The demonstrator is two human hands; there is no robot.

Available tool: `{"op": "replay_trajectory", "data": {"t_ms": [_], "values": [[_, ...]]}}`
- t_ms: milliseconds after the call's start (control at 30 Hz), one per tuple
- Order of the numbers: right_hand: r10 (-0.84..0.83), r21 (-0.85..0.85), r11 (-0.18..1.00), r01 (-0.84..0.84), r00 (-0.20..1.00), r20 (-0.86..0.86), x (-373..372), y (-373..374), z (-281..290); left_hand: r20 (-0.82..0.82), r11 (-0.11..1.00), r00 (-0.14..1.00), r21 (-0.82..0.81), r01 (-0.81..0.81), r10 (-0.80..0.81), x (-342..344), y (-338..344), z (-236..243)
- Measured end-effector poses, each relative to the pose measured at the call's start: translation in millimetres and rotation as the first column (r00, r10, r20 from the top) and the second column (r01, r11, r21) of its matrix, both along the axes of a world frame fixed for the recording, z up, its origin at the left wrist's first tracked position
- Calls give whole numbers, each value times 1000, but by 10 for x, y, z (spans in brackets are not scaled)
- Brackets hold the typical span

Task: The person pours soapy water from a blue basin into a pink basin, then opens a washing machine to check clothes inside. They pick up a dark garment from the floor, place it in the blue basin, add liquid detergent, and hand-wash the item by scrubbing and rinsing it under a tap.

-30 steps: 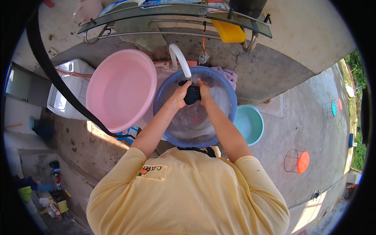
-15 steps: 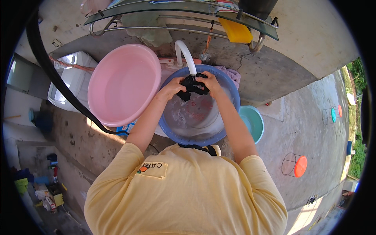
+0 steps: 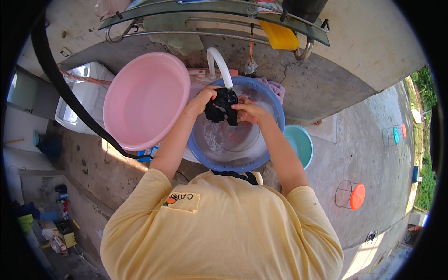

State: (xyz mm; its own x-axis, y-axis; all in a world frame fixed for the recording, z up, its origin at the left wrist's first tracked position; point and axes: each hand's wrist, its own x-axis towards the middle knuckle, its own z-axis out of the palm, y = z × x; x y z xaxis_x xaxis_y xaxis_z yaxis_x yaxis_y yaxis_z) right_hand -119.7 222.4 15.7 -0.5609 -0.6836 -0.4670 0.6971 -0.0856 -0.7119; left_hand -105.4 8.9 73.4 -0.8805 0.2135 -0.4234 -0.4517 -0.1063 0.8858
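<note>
A blue plastic basin [image 3: 275, 105] holds soapy water in front of me. Over it both my hands grip a wet black cloth [image 3: 224, 106]. My left hand [image 3: 203, 99] holds its left side and my right hand [image 3: 248, 111] holds its right side, the cloth bunched between them just above the water. A white curved hose [image 3: 218, 63] ends right above the cloth.
An empty pink basin [image 3: 144, 100] sits left of the blue one. A small teal basin [image 3: 301, 144] lies to the right. A white washing machine [image 3: 84, 93] stands at far left with a black hose [image 3: 65, 88] across it. Above is a glass shelf [image 3: 214, 9] with a yellow item [image 3: 279, 35].
The view has shifted slightly. My hands have moved a little on the black cloth, which stays above the water under the white hose.
</note>
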Motion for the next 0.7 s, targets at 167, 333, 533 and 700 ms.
{"op": "replay_trajectory", "data": {"t_ms": [167, 333, 533, 700], "values": [[-461, 177, 886, 429, 773, 435, 280, -316, 47, 171, 959, 983, 260, -112, 68, -76, -41, -40], [-365, -118, 896, 429, 861, 355, 169, -317, 63, 44, 967, 991, -218, 135, -129, -2, 111, 71], [-476, 114, 871, 478, 878, -40, -16, -368, -85, -25, 862, 939, -405, 304, -343, -17, -31, -41], [-340, -96, 925, 368, 913, 226, 59, -282, 68, -116, 859, 901, -374, 350, -418, 38, -73, 101]]}}
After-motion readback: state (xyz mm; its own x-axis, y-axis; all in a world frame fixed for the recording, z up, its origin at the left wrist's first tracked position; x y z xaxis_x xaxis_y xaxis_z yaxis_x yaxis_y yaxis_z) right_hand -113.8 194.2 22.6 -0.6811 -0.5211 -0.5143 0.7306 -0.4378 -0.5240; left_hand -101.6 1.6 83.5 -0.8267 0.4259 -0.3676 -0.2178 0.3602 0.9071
